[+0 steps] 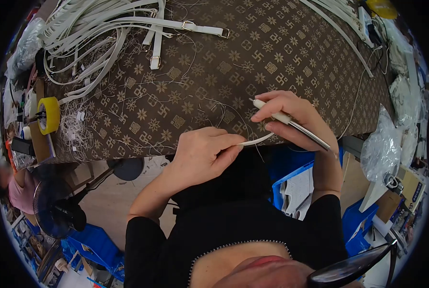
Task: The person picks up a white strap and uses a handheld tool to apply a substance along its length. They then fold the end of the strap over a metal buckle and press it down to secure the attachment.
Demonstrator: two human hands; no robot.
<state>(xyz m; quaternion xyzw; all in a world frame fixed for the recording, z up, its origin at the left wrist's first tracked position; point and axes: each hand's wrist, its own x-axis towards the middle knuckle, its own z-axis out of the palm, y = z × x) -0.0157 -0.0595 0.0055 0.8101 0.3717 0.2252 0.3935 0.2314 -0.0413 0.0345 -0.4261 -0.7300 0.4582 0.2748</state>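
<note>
My left hand (pixel 205 154) is closed at the table's near edge, thumb and forefinger pinching a narrow white strap (pixel 258 140). The strap runs right toward my right hand (pixel 295 117), and loose threads trail beside it. Wrapped in my right hand is a slim pen-like tool (pixel 284 118) with a white front part and a shiny metal rear. Its thin tip points up and left, over the tabletop and apart from the strap. What kind of tool it is I cannot tell.
A pile of white straps with buckles (pixel 104 29) covers the far left of the patterned table (pixel 209 81). More white straps (pixel 341 29) lie at far right. Yellow tape (pixel 48 115) and thread scraps (pixel 75 129) sit left. A fan (pixel 56 206) and blue bins (pixel 92 247) stand below.
</note>
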